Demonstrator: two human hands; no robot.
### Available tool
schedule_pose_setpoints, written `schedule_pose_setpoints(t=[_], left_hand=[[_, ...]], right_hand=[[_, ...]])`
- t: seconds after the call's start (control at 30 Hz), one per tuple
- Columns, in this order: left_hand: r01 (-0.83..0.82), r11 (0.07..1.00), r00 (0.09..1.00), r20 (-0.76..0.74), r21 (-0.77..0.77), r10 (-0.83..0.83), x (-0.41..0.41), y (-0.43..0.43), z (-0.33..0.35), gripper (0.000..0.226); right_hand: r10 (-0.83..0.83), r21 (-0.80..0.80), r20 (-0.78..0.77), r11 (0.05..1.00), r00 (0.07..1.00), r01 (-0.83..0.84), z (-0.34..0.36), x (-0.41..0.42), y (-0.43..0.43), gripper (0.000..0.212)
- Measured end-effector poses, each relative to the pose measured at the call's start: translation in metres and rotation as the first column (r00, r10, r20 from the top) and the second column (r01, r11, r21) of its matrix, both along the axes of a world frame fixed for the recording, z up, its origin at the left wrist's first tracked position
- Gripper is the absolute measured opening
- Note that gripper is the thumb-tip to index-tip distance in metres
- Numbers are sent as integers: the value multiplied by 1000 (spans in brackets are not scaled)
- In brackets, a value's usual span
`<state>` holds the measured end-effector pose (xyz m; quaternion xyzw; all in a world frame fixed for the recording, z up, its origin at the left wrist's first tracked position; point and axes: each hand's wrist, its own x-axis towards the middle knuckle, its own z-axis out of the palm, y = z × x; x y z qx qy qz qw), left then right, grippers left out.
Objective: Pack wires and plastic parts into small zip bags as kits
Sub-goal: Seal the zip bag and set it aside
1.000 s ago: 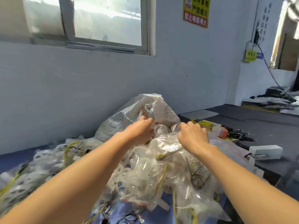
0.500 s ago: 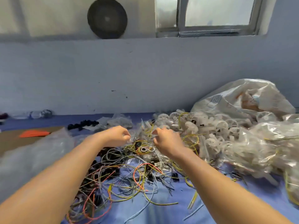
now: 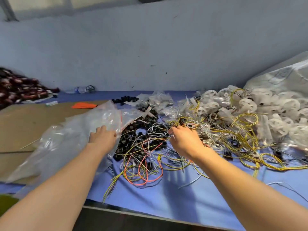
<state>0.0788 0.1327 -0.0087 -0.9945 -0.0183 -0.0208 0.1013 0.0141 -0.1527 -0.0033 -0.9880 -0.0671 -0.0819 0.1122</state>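
The blue surface holds everything, and the wire pile sits in the middle of it; all the stuff is spread out, likely so each piece is easy to reach. Left of the wire pile lies a big clear bag, flat and floppy, with its mouth toward the pile; right of the wire pile is a heap of white plastic parts. Black rings spill from the bag's mouth into the left side of the wire pile; small zip bags wait just behind the wire pile. The left hand is at the pile's left edge; its fingers curl on the bag's rim, probably to keep it out of the way. The right hand is on top of the wire pile; its fingers are bent in tight, and I cannot tell if they hold a wire.
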Motion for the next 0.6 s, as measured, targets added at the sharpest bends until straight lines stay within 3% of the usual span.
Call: schedule_pose_setpoints(t=[0.3,0.43,0.6], left_hand=[[23,999,999,-27,36,-22,14,2,-28,39],[119,989,993,-16,-81,-121,23,3,-29,42],[112,988,990,-78,-108,-121,33,-4,-35,45]], right_hand=[[-3,-25,51,1000,999,4,-3,5,-3,38],[-25,-53,77,998,997,29,-6,4,-9,36],[-42,-54,109,997,993,48,-17,5,-15,35]])
